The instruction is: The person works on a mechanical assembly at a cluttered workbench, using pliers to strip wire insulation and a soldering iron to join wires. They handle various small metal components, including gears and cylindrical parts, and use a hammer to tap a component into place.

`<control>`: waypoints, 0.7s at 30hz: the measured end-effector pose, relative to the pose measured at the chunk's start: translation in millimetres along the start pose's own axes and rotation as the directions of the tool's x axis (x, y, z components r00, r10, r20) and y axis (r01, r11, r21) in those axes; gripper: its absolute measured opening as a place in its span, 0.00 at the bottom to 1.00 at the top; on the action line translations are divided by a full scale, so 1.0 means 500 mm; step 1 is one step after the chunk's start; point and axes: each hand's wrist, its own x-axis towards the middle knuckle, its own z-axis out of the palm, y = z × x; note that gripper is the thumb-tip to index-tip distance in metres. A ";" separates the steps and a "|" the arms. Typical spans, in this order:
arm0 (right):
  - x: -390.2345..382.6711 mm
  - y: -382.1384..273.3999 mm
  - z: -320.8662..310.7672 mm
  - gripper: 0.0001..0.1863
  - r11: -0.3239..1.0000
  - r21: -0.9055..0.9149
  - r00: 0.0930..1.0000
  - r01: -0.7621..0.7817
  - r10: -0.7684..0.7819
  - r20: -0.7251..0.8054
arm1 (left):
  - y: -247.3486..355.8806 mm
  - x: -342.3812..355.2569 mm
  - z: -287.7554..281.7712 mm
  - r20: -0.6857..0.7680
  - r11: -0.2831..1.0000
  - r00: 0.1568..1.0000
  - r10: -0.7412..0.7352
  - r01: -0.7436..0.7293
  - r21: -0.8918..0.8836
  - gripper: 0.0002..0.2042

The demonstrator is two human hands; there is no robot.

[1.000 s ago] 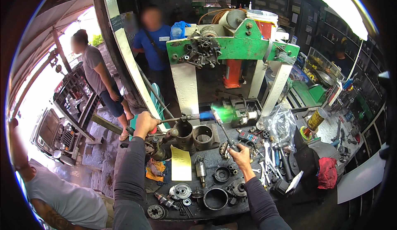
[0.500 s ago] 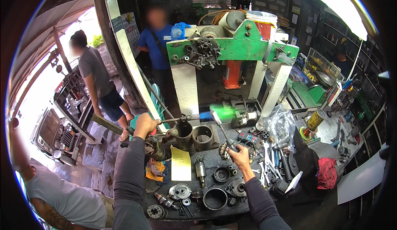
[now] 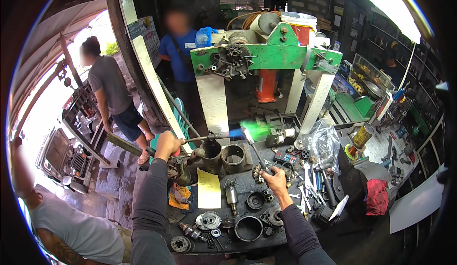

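My left hand is closed round the handle of a gas torch, near a red knob. The torch points right over the bench, and its blue flame turns green past a small pale piece. That piece sits at the upper end of a long-handled metal tool, which my right hand grips by its lower end. The tool's exact kind is unclear. Below the torch stand two open metal cylinders, a dark one and a shorter one. A yellow sheet of paper lies between my forearms.
Metal parts, including a ring, crowd the bench's near side. Wrenches lie right of my right hand. A green-beamed press frame rises ahead. Several people stand around, one in blue behind the frame, one in grey at left.
The whole view has shifted very slightly. Both hands, the torch and the tool hold nearly the same place, and the flame still burns on the pale piece.
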 end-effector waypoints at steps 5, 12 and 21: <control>-0.005 -0.005 0.002 0.16 0.999 0.043 1.000 0.022 -0.022 0.003 | -0.001 -0.002 -0.001 -0.002 0.999 1.000 0.022 -0.022 -0.029 0.27; -0.009 -0.008 0.001 0.16 0.999 0.038 1.000 0.023 -0.023 -0.002 | -0.003 0.001 -0.001 -0.002 0.999 1.000 0.022 -0.022 -0.032 0.28; -0.013 -0.002 0.001 0.12 0.996 0.059 0.998 0.062 -0.061 -0.020 | -0.010 0.008 0.006 -0.030 0.999 0.998 0.049 -0.049 0.003 0.28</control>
